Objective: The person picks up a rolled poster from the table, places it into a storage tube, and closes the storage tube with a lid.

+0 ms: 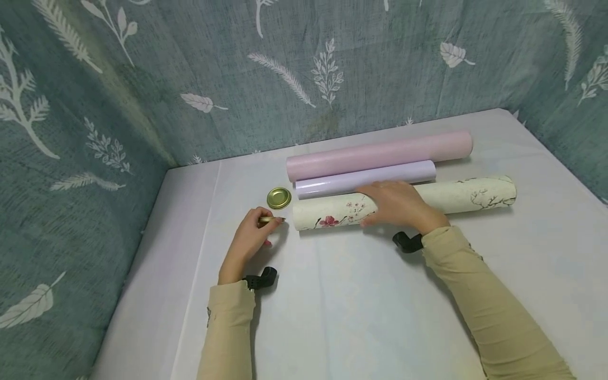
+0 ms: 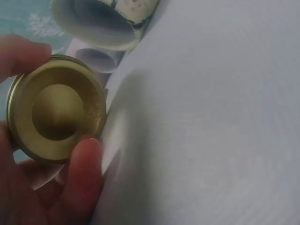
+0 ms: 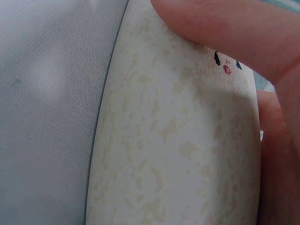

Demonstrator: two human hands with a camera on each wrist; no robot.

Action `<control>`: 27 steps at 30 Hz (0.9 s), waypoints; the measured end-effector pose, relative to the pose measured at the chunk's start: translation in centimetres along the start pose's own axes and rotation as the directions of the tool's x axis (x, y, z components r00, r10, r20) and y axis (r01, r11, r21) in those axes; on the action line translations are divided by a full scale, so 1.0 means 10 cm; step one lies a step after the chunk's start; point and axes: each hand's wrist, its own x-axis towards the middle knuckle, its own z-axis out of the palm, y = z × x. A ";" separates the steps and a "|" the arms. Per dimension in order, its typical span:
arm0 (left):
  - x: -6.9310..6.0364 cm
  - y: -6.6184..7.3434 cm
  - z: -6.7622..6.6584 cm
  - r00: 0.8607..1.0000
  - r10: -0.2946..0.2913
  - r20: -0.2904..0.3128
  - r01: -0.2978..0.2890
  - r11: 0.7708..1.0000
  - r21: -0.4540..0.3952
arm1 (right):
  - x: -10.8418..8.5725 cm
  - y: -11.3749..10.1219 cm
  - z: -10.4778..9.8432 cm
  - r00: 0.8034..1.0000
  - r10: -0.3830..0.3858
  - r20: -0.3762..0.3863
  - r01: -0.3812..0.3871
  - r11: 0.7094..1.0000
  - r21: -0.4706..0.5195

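Observation:
My left hand (image 1: 250,236) pinches a gold jar lid (image 2: 57,111) by its rim, thumb and fingers on opposite edges. Seen from the head, that lid stands edge-on just off the left end of a cream wallpaper roll (image 1: 332,212) printed with red blossoms and dark branches. My right hand (image 1: 402,205) grips this roll from above near its middle, fingers over the far side and thumb on the near side. The right wrist view shows the roll's mottled surface (image 3: 159,140) close up under the thumb. Another gold lid (image 1: 278,198) lies on the table beyond my left hand.
Behind the cream roll lie a shiny lilac roll (image 1: 366,179) and a longer pink roll (image 1: 380,155), roughly parallel to it. A white cloth covers the table (image 1: 361,306). Leaf-patterned green fabric (image 1: 285,68) hangs at the back and sides.

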 end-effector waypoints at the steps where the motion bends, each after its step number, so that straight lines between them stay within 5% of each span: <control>1: -0.01 -0.01 0.00 1.000 -0.010 0.004 0.010 1.000 -0.014 | 0.00 0.00 0.01 1.000 -0.002 -0.002 0.002 1.000 0.002; 12: -0.02 0.00 -0.05 0.996 -0.077 0.039 0.081 0.990 -0.113 | 0.00 0.00 0.03 1.000 -0.008 -0.022 0.007 1.000 -0.013; 22: -0.02 -0.06 -0.11 0.995 -0.066 0.080 0.090 0.932 -0.351 | 0.00 0.01 0.04 1.000 -0.005 -0.018 0.005 1.000 -0.017; 27: -0.02 -0.10 -0.11 0.995 -0.048 0.091 0.080 0.915 -0.395 | 0.00 0.01 0.04 1.000 0.001 -0.014 -0.001 1.000 -0.015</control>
